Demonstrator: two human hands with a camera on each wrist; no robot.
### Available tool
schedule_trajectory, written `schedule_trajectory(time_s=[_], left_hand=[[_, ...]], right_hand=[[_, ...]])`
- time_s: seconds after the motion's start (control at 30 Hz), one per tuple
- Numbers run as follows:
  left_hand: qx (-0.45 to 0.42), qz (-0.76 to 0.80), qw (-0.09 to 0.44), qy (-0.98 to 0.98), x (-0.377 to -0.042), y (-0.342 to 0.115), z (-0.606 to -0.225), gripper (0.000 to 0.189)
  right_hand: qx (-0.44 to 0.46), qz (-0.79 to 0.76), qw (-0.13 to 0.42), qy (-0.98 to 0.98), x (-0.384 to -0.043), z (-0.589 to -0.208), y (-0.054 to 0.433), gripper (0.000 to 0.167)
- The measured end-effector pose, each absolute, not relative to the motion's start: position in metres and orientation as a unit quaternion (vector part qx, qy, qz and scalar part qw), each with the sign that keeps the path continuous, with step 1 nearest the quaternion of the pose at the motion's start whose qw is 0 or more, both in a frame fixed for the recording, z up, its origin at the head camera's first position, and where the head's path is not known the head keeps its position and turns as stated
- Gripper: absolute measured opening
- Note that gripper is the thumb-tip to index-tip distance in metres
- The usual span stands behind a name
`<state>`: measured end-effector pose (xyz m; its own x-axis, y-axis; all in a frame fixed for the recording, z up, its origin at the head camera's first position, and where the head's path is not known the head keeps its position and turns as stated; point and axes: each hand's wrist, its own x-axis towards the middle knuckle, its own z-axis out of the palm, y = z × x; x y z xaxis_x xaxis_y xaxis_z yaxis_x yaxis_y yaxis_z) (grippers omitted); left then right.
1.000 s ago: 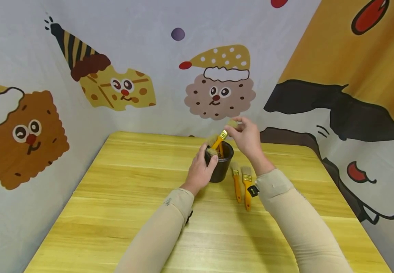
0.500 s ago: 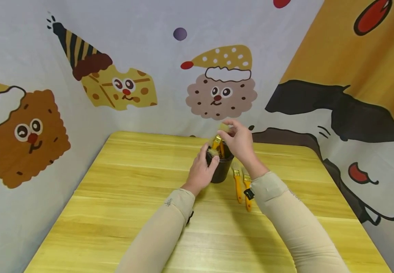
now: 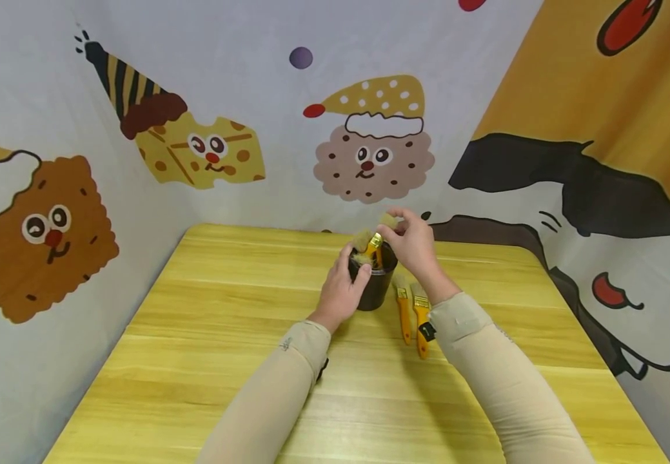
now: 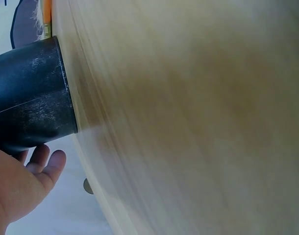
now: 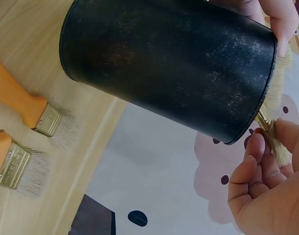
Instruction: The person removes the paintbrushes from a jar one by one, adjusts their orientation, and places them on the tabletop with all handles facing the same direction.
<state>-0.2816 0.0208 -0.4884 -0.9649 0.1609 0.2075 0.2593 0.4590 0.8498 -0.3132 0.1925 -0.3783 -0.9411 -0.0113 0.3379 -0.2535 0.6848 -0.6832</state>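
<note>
A black cup (image 3: 374, 290) stands upright on the table with several paintbrushes in it, bristles up. My left hand (image 3: 340, 287) holds it at the left side, thumb and fingers about the rim. In the right wrist view, fingers of that hand show at the rim beside pale bristles (image 5: 276, 88). My right hand (image 3: 416, 245) pinches a paintbrush (image 3: 376, 240) by its bristles above the cup. Its orange handle points down into the cup, tilted to the left; the handle's lower end is hidden.
Two orange-handled paintbrushes, a narrower one (image 3: 403, 316) and a wider one (image 3: 422, 322), lie on the wooden table (image 3: 224, 335) right of the cup. Behind the table hangs a cloth (image 3: 242, 212) printed with cartoon figures.
My right hand has moved a little left and down with the paintbrush, then slightly back up and right. The left hand and the cup have stayed in place.
</note>
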Motion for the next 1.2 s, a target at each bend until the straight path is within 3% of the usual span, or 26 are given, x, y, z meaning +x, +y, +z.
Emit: schedule_trajectory(time_s=[1.2], left_hand=[[-0.124,-0.505,0.048,-0.852,-0.2839,0.0203,-0.4912,0.076]], right_hand=[[0.064,0.375,0.115,-0.918,-0.312,-0.3886,0.1974,0.048]])
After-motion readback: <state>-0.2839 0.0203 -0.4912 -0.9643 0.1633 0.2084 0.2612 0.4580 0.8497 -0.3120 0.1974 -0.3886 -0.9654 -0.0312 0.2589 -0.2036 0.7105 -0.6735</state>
